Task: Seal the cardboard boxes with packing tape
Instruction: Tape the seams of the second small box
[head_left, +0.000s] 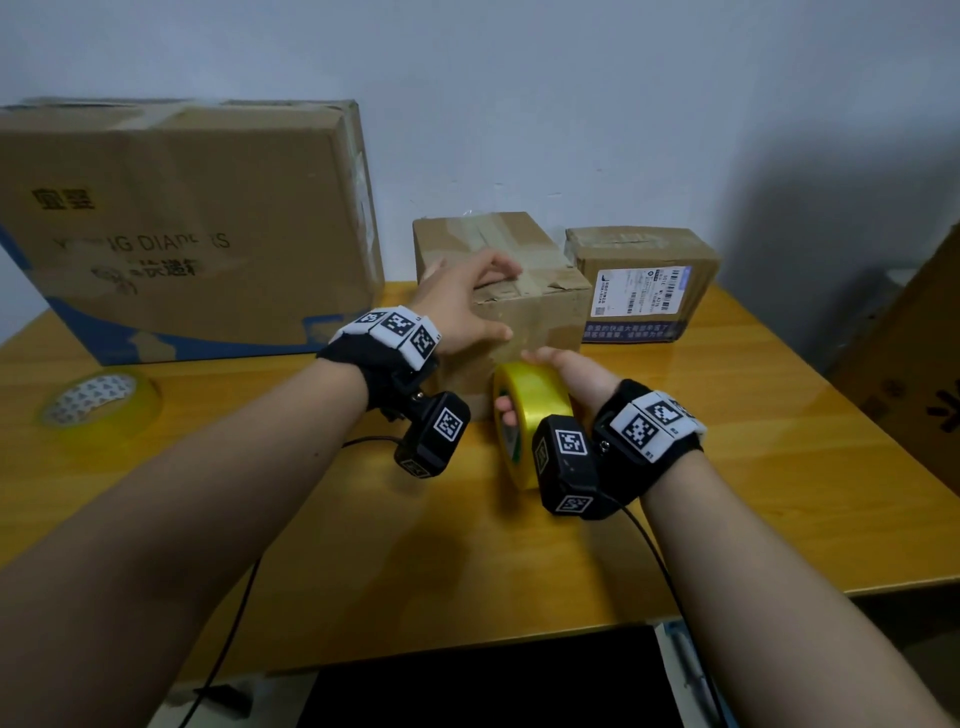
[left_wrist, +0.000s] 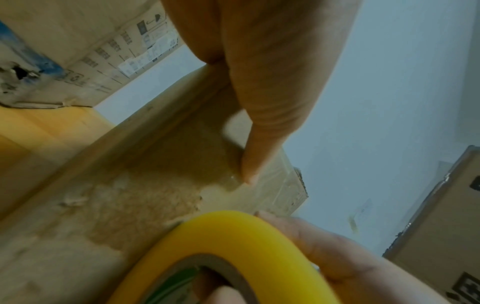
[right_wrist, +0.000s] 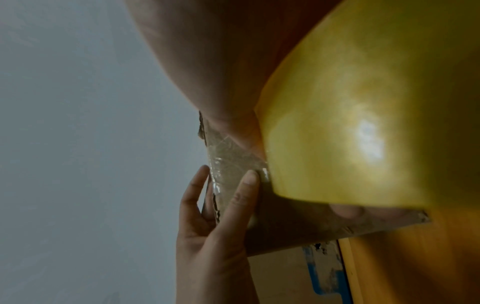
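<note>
A small cardboard box (head_left: 540, 312) with old tape on its top stands mid-table. My left hand (head_left: 483, 299) lies over its front top edge, fingers on the top and the straight thumb (left_wrist: 259, 144) pressing clear tape onto the front face (left_wrist: 155, 164). My right hand (head_left: 550, 366) grips a yellow packing tape roll (head_left: 524, 410) just in front of the box, fingers through its core and the rest of the hand over its rim. The roll (right_wrist: 363, 123) stands on edge close against the box. In the right wrist view the left hand (right_wrist: 215, 216) has straight fingers against the box (right_wrist: 285, 226).
A large diaper carton (head_left: 182, 223) stands at the back left, and a labelled parcel (head_left: 644, 280) sits right of the small box. A second tape roll (head_left: 98, 400) lies flat at the left. Another carton (head_left: 914, 364) stands off the wooden table (head_left: 727, 467) on the right.
</note>
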